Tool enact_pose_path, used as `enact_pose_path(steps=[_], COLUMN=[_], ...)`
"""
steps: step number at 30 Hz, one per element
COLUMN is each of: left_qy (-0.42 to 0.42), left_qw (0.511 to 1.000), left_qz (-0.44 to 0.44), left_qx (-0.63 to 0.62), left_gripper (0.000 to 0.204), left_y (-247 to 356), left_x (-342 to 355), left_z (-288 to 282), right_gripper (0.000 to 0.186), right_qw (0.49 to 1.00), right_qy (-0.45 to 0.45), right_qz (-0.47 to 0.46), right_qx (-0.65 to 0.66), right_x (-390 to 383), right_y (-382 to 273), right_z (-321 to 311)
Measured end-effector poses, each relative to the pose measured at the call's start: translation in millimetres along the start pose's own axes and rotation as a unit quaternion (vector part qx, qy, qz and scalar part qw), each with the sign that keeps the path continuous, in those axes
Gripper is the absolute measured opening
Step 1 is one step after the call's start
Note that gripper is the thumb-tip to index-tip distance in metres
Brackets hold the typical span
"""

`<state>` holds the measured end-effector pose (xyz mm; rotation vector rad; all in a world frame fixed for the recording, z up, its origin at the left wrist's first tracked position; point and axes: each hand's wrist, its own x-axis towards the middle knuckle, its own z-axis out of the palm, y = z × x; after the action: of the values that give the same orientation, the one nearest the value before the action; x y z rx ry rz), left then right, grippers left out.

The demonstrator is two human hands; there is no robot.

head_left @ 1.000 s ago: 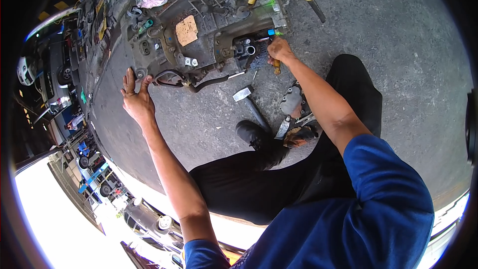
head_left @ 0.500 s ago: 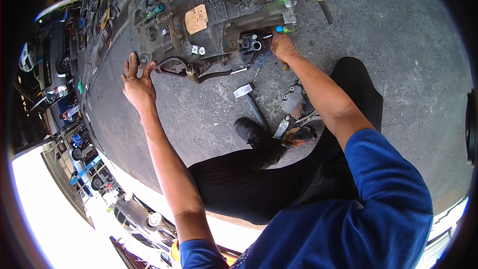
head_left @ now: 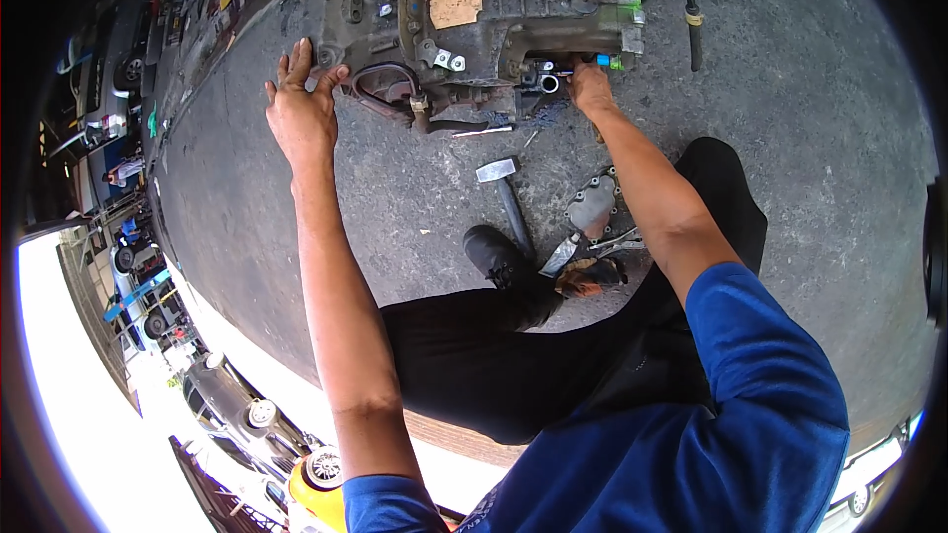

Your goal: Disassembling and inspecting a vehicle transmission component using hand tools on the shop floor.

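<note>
A large grimy metal gearbox casing lies on the floor ahead of me. My left hand has its fingers spread, fingertips at the casing's left edge, beside a curved black hose. At the opening on the casing's near right side, my right hand is closed on a screwdriver-like tool. Its blue and green handle end shows past my fingers, and a thin metal shaft points left toward a round metal port. Where the shaft's tip rests is too small to tell.
A hammer lies near my black shoe. Beside it are a scraper-like blade, a bolted metal cover and a dirty glove or rag. A cardboard piece sits on the casing. Parked vehicles stand far left.
The view has shifted, so the casing appears higher and further right. Both hands keep about the same places on it, the right still closed on the tool.
</note>
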<state>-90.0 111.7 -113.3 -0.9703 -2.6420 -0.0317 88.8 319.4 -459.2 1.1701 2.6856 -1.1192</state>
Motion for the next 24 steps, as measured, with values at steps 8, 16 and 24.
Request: enact_pose_path(steps=[8,16,24], left_qy=[0.010,0.018,0.013], left_qw=[1.000,1.000,1.000], left_qz=[0.005,0.012,-0.005], left_qx=[-0.014,-0.020,-0.021], left_gripper=[0.058,0.058,0.056], left_y=[-4,1,3], left_x=[-3,0,-2], left_z=[0,0,-2], right_gripper=[0.022,0.018,0.037], right_qw=[0.998,0.998,0.936], right_qy=[-0.054,0.062,0.159], right_qz=[-0.023,-0.006,0.093], right_qx=[-0.022,-0.026,0.299], right_x=[-1,-8,-40], right_y=[-12,6,4], right_z=[-15,-2,20])
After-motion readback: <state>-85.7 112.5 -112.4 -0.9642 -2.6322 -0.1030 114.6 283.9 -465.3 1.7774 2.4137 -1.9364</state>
